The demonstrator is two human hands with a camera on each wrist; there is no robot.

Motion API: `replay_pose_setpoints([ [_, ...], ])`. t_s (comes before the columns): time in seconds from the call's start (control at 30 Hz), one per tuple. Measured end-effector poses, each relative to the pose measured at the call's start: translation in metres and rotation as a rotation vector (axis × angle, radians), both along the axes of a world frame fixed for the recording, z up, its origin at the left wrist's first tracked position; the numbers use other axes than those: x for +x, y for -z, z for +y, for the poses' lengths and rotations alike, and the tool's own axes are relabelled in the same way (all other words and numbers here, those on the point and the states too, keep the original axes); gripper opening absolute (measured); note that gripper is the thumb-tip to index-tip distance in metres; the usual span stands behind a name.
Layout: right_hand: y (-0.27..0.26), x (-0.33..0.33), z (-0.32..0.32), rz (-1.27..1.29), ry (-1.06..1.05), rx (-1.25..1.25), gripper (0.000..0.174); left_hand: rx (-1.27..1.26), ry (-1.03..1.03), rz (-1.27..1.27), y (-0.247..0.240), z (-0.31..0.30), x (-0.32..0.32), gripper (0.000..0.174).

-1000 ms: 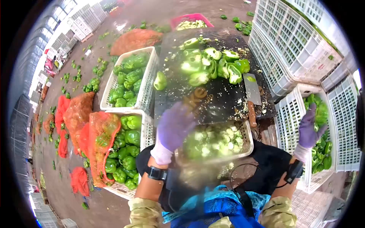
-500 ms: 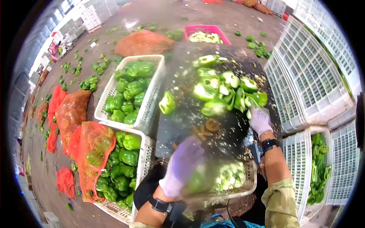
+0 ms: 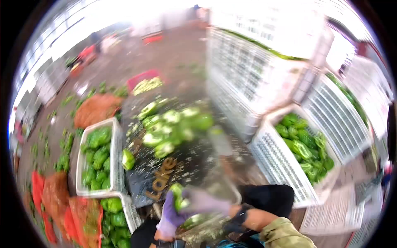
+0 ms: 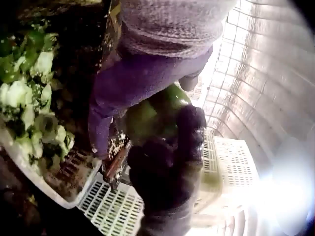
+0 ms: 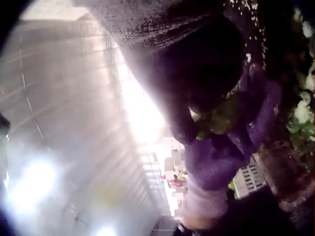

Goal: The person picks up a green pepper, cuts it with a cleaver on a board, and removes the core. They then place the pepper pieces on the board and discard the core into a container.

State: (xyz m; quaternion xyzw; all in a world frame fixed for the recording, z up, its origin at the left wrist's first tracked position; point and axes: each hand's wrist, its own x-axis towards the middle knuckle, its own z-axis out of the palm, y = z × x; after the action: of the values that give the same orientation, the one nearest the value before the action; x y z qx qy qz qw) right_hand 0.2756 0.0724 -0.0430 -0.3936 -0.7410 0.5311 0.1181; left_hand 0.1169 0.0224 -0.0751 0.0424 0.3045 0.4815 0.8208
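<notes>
Beside a black desk [image 3: 188, 163] heaped with halved peppers [image 3: 167, 128], the left hand [image 3: 168, 215] and right hand [image 3: 204, 201] both clasp one green bell pepper [image 3: 178, 197] over the lap; coring seems in hand, calling next for a firm twist.

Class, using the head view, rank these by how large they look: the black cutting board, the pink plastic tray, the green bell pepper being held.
1. Black cutting board.
2. Pink plastic tray, farthest away, so probably bigger than it looks.
3. Green bell pepper, close to the camera and blurred.
</notes>
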Motion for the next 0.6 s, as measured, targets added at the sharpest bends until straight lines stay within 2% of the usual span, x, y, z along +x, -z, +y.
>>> replay_pose_setpoints([
  [0.07, 0.019, -0.005, -0.030, 0.098, 0.089, -0.031, 0.055, 0.031, -0.010, -0.004, 0.018, -0.014, 0.002, 0.052],
  [0.13, 0.018, 0.006, -0.035, 0.285, -0.061, -0.082, 0.054, 0.023, -0.053, -0.024, 0.039, -0.028, -0.003, 0.044],
  [0.17, 0.021, 0.008, -0.036, 0.276, -0.123, -0.083, 0.053, 0.000, -0.080, -0.065, 0.053, -0.034, -0.008, 0.039],
  [0.2, 0.027, 0.008, -0.040, 0.348, -0.132, -0.031, 0.049, -0.058, -0.146, -0.042, 0.032, -0.041, 0.006, 0.038],
  [0.27, 0.023, 0.012, -0.044, 0.385, -0.178, -0.081, 0.042, -0.019, -0.210, 0.067, 0.010, -0.052, 0.022, 0.038],
  [0.3, 0.001, 0.018, -0.049, 0.267, -0.193, -0.104, 0.038, 0.015, -0.199, 0.085, 0.016, -0.052, 0.022, 0.038],
  [0.33, 0.010, 0.016, -0.052, 0.269, -0.208, -0.044, 0.037, 0.046, -0.187, 0.105, 0.032, -0.053, 0.018, 0.038],
  [0.4, -0.004, 0.018, -0.065, 0.152, -0.118, 0.094, 0.035, 0.024, -0.224, 0.046, 0.051, -0.054, 0.012, 0.038],
  [0.43, -0.007, 0.020, -0.069, 0.178, -0.077, 0.093, 0.035, -0.028, -0.273, -0.034, 0.058, -0.054, 0.009, 0.038],
  [0.5, -0.008, 0.019, -0.076, 0.236, 0.003, 0.083, 0.034, -0.048, -0.204, -0.210, 0.088, -0.055, -0.012, 0.043],
  [0.6, 0.014, 0.010, -0.078, 0.087, 0.145, 0.410, 0.036, -0.011, -0.141, -0.099, 0.031, -0.068, 0.015, 0.049],
])
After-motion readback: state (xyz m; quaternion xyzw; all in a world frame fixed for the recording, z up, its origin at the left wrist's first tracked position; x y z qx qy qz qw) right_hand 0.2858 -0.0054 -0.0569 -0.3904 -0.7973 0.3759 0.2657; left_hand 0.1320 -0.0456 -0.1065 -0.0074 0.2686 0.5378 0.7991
